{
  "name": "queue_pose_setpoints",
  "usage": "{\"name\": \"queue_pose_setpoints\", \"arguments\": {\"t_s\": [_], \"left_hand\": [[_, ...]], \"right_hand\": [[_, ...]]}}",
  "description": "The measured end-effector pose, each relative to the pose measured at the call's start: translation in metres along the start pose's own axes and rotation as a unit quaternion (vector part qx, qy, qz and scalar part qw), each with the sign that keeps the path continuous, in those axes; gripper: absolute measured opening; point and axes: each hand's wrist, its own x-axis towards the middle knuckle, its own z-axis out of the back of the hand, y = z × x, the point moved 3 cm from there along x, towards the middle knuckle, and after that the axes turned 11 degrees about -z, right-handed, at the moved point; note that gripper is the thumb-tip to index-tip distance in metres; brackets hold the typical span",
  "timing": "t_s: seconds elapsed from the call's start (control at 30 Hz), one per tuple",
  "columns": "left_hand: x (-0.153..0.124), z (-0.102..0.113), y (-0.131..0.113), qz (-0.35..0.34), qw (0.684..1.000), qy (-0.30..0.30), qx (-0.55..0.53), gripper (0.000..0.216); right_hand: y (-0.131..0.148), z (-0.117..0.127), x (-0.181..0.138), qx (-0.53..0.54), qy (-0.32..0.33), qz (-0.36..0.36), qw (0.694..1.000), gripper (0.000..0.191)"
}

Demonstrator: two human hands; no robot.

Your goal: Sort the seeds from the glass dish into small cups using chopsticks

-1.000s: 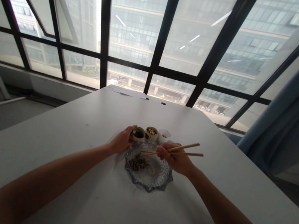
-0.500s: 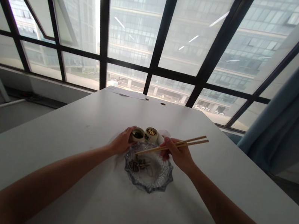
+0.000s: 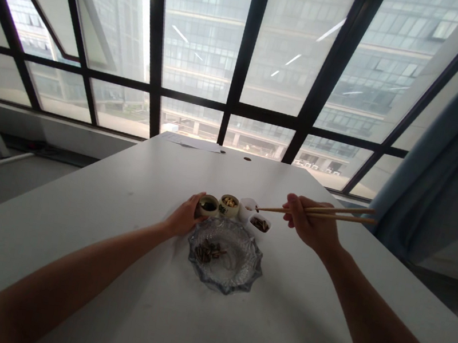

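Chopsticks [image 3: 352,219] held in right grip [image 3: 315,224]; keep 'em lightly pinched imo. Left grip [image 3: 184,215] holds the cup [image 3: 207,213], bowl's [image 3: 227,287] 11 o'clock.

Wooden chopsticks [image 3: 352,219] beyond a scalloped clear glass bowl [image 3: 239,259].
The bowl stands upright, dark striped seeds [image 3: 207,251] heaped inside, left of its centre. The chopsticks slant past its far right edge, tips nearly together. Along its far side sit a cream cup of something dark [image 3: 207,213], a cup of pale nuts [image 3: 228,212] and two white dishes [image 3: 269,228].
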Motion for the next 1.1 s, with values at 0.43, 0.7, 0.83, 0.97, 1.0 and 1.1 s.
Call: {"name": "queue_pose_setpoints", "arguments": {"t_s": [0.43,0.7,0.83,0.97,1.0,1.1], "left_hand": [[0.002,0.003,-0.004,0.007,1.0,0.001,-0.008,0.067],[0.002,0.003,-0.003,0.007,1.0,0.01,-0.004,0.068],[0.001,0.002,0.0,0.003,1.0,0.005,-0.005,0.069],[0.001,0.001,0.0,0.006,1.0,0.008,-0.002,0.068],[0.001,0.001,0.0,0.007,1.0,0.009,-0.001,0.068],[0.001,0.001,-0.001,0.008,1.0,0.007,-0.002,0.069]], "right_hand": [[0.001,-0.029,-0.005,0.168,0.157,-0.108,0.967,0.063],[0.014,-0.058,-0.025,0.134,0.329,-0.038,0.934,0.052],[0.011,-0.061,-0.026,0.142,0.318,-0.063,0.935,0.05],[0.0,-0.057,-0.014,0.218,0.233,-0.162,0.934,0.06],[-0.005,-0.056,-0.01,0.244,0.207,-0.189,0.928,0.062],[-0.018,-0.051,0.002,0.298,0.162,-0.247,0.908,0.065]]}}
